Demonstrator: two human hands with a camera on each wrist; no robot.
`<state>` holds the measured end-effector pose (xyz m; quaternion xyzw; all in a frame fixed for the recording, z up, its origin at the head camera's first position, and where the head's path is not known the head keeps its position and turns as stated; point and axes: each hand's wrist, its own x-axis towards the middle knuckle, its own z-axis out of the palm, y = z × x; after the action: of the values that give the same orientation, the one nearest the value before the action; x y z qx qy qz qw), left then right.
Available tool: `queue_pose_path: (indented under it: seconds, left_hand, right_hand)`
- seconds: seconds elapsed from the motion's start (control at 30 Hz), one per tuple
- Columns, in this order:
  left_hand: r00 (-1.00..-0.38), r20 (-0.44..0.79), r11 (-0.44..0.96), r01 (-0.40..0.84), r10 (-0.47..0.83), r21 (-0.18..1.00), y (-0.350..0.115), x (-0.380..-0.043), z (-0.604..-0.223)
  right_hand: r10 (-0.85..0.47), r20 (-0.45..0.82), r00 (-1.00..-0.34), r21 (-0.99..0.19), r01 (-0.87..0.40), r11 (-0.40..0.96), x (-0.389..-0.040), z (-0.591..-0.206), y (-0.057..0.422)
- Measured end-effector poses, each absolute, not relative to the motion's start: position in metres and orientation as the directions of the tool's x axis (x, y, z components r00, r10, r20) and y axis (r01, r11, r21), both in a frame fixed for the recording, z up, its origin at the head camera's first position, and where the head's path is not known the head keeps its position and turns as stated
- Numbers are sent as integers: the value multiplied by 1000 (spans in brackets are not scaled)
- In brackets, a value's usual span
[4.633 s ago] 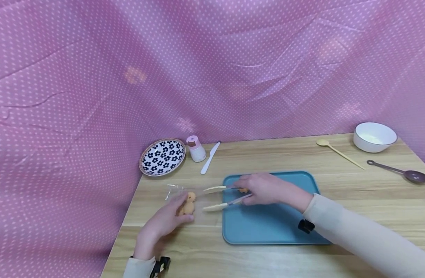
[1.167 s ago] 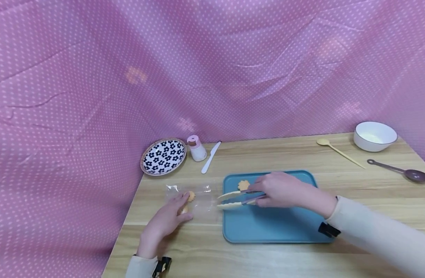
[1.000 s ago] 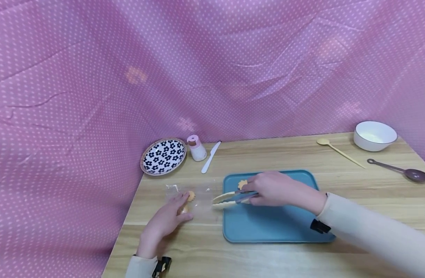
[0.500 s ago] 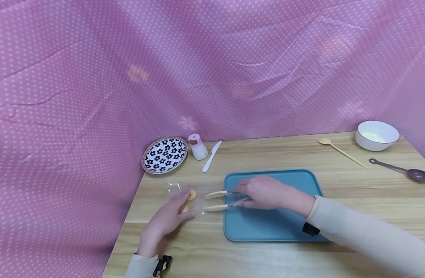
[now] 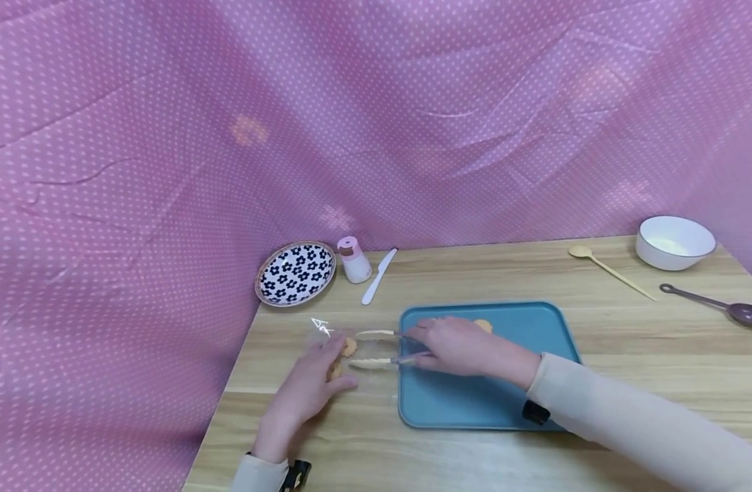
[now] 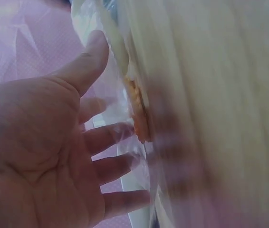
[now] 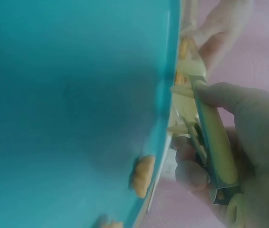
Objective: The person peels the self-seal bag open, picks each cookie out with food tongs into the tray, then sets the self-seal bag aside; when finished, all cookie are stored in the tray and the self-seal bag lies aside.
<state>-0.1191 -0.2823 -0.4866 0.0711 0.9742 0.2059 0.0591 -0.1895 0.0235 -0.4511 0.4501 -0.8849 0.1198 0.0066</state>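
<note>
Backing wooden table [image 5: 351, 454], dotted pink cloth [image 5: 406, 123], blue tray [image 5: 462, 408] beneath right hand [image 5: 455, 346]

Soft, even light fills the head view, with white glare on the crinkled clear plastic bag [image 5: 320, 326] and a pale sheen along the light wood-grained table [image 5: 449, 451]. The left wrist view is dimmer, its right half smeared; the right wrist view is hazy, soft shadow darkening the rectangular blue tray [image 7: 77, 104].
</note>
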Motion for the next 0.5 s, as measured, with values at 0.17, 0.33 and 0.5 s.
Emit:
queue_pose_path:
  seconds: [0.17,0.33,0.5]
  left_hand:
    - [-980,-105,925,121,169,359,-280,-118,-486]
    - [-980,-147,929,72,133,362,-276,-116,-485]
    - [-978,-183,943,37,103,331,-273,-115,-484]
  right_hand:
    - [-784,99,-613,-224,-781,583,-191,-449,13]
    - [-778,66,-624,-230,-769,597,-197,-451,5]
    - [-780,66,-622,-233,-770,594,-201,-453,3]
